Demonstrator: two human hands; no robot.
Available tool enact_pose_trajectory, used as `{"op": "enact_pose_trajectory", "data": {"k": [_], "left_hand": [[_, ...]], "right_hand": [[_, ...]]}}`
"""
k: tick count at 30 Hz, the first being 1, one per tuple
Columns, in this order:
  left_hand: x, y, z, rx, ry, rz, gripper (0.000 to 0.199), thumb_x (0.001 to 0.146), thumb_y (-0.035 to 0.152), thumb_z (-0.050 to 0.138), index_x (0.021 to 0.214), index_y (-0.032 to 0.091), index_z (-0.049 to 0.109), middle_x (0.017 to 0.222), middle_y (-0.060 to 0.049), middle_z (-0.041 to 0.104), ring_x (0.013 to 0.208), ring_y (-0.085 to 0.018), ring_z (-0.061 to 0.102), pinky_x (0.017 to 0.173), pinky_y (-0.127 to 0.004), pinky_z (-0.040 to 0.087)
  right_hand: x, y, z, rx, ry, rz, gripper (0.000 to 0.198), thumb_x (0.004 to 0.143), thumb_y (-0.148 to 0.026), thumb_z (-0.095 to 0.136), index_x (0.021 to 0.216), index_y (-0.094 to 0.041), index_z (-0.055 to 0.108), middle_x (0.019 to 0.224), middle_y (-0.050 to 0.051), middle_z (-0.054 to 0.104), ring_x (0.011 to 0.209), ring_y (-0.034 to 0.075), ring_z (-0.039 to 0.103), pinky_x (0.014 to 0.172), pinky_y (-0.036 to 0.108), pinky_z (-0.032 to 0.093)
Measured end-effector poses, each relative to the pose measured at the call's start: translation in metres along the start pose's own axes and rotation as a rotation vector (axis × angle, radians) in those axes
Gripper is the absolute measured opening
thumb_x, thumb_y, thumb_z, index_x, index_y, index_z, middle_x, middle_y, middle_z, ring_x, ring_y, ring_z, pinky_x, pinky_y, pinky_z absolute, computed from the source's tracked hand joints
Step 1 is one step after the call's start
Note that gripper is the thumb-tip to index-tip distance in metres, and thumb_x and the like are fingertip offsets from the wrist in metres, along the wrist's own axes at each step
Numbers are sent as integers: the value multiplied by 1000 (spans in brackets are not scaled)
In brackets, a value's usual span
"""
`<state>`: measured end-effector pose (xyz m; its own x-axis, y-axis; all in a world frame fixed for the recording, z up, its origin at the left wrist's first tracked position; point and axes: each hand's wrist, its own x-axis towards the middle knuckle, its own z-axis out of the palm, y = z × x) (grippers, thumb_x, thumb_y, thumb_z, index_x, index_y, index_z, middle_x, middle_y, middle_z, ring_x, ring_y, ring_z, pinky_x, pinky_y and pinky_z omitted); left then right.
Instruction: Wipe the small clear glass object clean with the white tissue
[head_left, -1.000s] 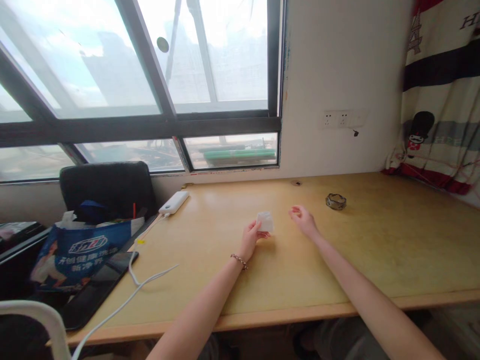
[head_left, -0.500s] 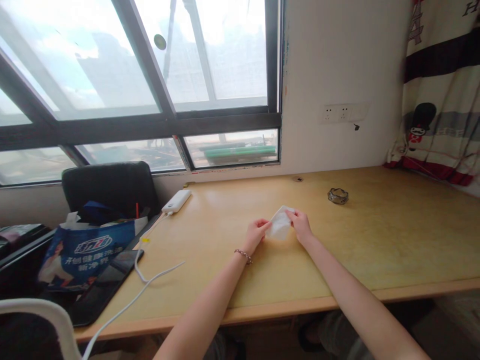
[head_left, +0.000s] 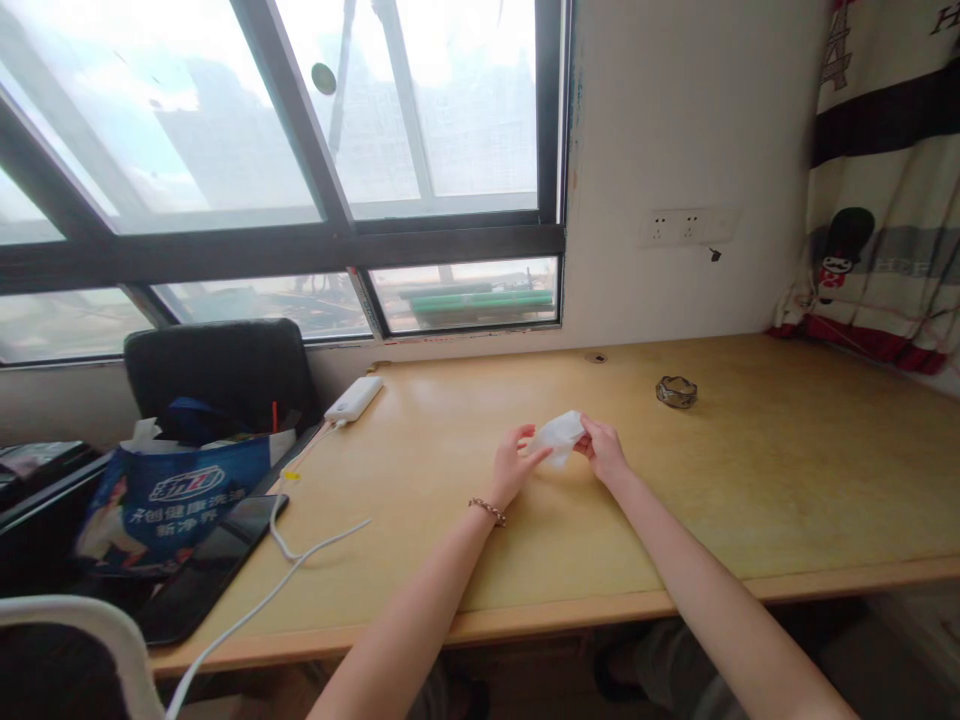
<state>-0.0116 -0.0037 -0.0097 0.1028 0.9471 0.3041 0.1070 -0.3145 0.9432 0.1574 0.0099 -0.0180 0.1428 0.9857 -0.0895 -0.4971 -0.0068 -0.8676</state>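
Observation:
A thin white sheet point(head_left: 559, 436), which looks like a tissue, is held up above the wooden table point(head_left: 360, 590). My right hand point(head_left: 604, 450) pinches its upper right corner between thumb and fingers. At the sheet's left edge, my left hand point(head_left: 516, 466) has its thumb and fingers apart, with the thumb reaching along the lower left edge. Whether that thumb touches the sheet I cannot tell. A beaded bracelet point(head_left: 487, 511) circles my left wrist.
A dark-rimmed glass ashtray-like dish point(head_left: 676, 392) sits at the back right. To the left are a white power bank point(head_left: 355, 400), a white cable point(head_left: 300, 560) and a black tablet-like slab point(head_left: 217, 570). Beyond the table's left edge stand a blue bag point(head_left: 180, 500) and a black chair point(head_left: 221, 375).
My left fingers have spread and come off the sheet's left side, which they pinched before. The sheet now hangs more loosely and slants from my right hand.

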Motion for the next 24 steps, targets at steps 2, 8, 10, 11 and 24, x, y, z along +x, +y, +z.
{"op": "enact_pose_trajectory", "data": {"k": [2,8,10,11,24], "left_hand": [[-4,3,3,52,-13,83,55,50,29,74,101,19,57,106,-8,57,102,-22,49,87,-30,37],[-7,-1,4,30,-95,102,44,67,20,59,110,21,51,102,-6,59,90,-18,55,81,-28,40],[-4,-6,2,-21,-69,64,36,70,21,54,106,20,54,97,-6,61,86,-17,56,76,-26,42],[-2,-8,1,-39,-42,44,31,72,22,52,101,18,57,94,-5,62,85,-17,56,73,-25,42],[7,-11,-7,-613,69,-389,38,65,44,59,81,9,60,79,-10,65,70,-18,59,59,-26,46]], "right_hand": [[-2,0,3,-11,-65,12,25,65,-38,62,75,-15,62,70,5,67,59,15,61,54,26,49],[-7,2,8,-32,-231,30,26,65,-38,64,77,-14,63,72,4,67,61,14,62,58,24,49],[-7,2,8,-37,-231,27,26,65,-37,64,77,-15,63,72,4,67,61,13,62,58,24,49],[-7,2,7,-45,-221,26,25,65,-37,64,78,-15,63,72,4,67,61,13,62,57,24,49],[-6,1,4,-29,-154,34,28,70,-42,58,83,-17,59,77,4,66,61,14,61,54,24,49]]}}
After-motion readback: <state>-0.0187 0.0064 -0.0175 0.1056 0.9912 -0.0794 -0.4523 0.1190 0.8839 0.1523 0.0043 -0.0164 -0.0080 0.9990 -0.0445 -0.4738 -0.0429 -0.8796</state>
